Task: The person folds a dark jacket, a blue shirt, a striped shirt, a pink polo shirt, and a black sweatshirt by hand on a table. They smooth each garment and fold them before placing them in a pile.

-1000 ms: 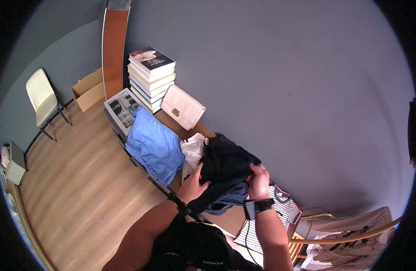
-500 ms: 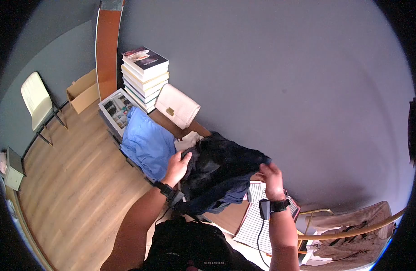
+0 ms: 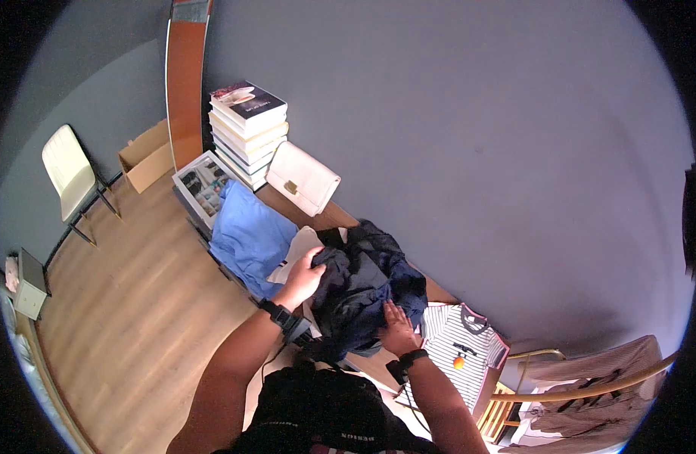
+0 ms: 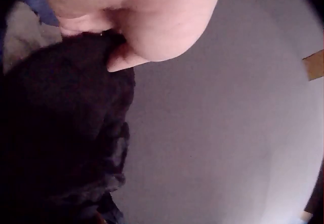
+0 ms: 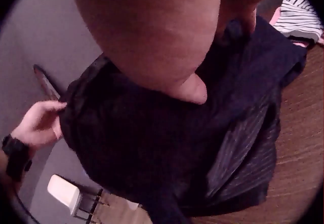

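In the head view, the left hand (image 3: 301, 281) is gripping the edge of a dark garment (image 3: 355, 284) bunching over the bench (image 3: 434, 290); the right hand (image 3: 399, 331) is resting on it, fingers extended. The left wrist view is showing limp cloth, probably light and soft. In the right wrist view, loose folds are sagging; the edge is seemingly offering surer hold.

Brown wood table (image 3: 437, 293) runs along the grey wall, w/ a stack of books (image 3: 248, 135), a pale handbag (image 3: 306, 180) & a divided tray (image 3: 201, 188) of small items at the far end. Rumpled blue cloth (image 3: 248, 233) lies by the tray, then white cloth (image 3: 301, 240) btwn it & a bunched dark garment (image 3: 355, 291); striped shirt (image 3: 445, 365) is spread flat at the opp. end.
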Tool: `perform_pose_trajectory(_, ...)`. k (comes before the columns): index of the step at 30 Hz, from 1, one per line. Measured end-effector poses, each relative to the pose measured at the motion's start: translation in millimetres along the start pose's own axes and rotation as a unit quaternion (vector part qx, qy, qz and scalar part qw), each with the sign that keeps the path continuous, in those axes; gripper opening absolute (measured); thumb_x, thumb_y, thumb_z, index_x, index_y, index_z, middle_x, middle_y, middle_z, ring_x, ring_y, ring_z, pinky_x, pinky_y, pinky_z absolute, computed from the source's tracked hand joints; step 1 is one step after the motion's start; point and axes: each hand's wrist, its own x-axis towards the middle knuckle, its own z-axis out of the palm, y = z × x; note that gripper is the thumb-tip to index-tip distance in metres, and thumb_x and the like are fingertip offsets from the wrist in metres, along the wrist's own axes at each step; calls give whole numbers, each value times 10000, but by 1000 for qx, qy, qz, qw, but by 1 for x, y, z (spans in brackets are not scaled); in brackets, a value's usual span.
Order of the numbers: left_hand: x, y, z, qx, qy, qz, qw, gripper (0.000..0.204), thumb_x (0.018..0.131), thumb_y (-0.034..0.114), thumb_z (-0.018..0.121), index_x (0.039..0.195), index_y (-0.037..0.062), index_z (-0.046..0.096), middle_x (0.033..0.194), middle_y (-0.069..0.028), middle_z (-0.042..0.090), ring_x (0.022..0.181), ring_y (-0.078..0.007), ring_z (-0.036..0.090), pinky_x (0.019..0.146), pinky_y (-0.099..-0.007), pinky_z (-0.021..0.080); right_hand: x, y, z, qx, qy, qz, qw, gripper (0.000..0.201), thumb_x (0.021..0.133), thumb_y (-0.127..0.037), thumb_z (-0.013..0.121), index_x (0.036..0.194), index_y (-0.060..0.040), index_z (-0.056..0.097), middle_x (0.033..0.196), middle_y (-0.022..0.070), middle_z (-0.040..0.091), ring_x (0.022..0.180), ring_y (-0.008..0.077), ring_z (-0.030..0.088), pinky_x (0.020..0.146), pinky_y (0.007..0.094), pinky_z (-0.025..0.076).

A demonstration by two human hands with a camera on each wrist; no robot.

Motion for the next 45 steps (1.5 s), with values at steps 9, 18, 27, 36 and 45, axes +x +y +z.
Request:
perform_pose_trajectory(9,-39,-91,-8,-28,33,-33,999,335,858,185,675,1104,-36,626,1028,-194,700,991,-319,667,872,-392,493,-4,-11,-18,29,190,16,981,574,749,-97,662,1304,-20,536,1408,197,475,1271,389,468,1094,451,368)
perform_pose_trajectory(18,-20,-14,-10,41,1,16,999,401,894,274,691,1135,-37,608,1019,-213,694,965,-323,675,850,-389,505,-4,-131,-52,-67,94,-287,951,540,823,-239,685,1337,-136,559,1492,115,399,1426,339,304,1167,578,212)
perform_pose_trajectory(27,47,90,-19,30,62,132,989,368,903,253,683,1123,-30,600,987,-208,684,926,-317,670,831,-382,515,30,-63,-55,-134,152,-79,976,463,762,-159,671,1206,-54,595,1309,126,539,1317,337,430,1123,506,317)
perform_pose_trajectory(36,43,137,22,-189,-155,-1,970,237,962,137,574,1145,-11,607,988,-25,662,871,-106,605,765,-288,511,19,-24,-85,43,184,7,982,675,786,-68,644,1418,-5,414,1392,224,505,1332,369,449,1128,416,359)
perform_pose_trajectory(45,3,105,44,-243,-181,33,952,319,1014,235,565,1205,-18,597,1193,-90,657,1084,-163,633,965,-288,475,53,-54,-128,309,182,38,933,290,920,-149,586,1149,14,657,984,223,704,895,323,689,798,390,523)
